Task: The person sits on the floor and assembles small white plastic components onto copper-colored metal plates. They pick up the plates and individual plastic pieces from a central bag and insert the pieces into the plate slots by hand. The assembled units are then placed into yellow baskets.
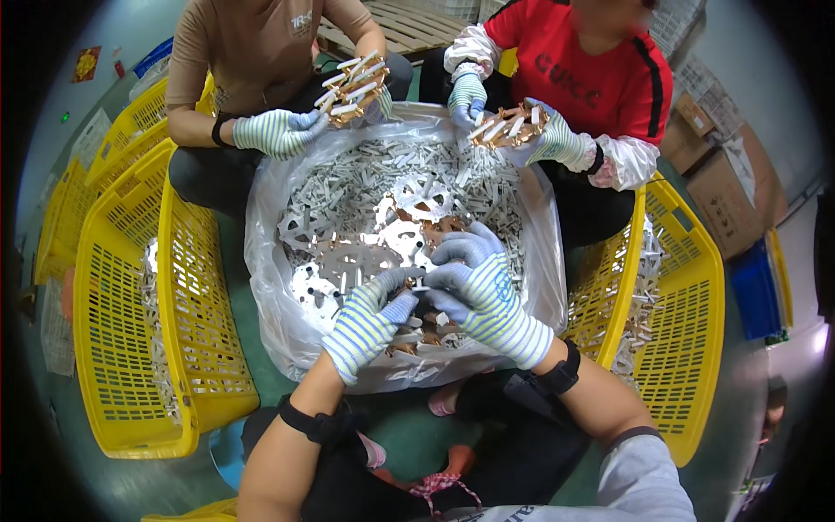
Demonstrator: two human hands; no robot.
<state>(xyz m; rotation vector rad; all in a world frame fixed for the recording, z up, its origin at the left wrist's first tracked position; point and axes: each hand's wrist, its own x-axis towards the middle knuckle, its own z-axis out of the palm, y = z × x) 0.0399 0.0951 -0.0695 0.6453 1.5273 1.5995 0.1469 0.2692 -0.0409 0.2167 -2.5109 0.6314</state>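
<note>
Both gloved hands on one part cluster over the lined bin

Nearest the camera, our left hand (370, 320) and right hand (481, 291), both in striped gloves, grasped one cluster of white and copper parts (419, 320) between them, above the near edge of the plastic-lined bin (270, 287). Across it, two co-workers each held similar clusters; yellow crates (130, 348) stood either side

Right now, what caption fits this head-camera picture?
Gloved left hand and right hand work a spoked part over a bag.

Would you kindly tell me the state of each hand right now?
Left hand: closed on the radial metal piece.
Right hand: closed on the same piece.
</note>
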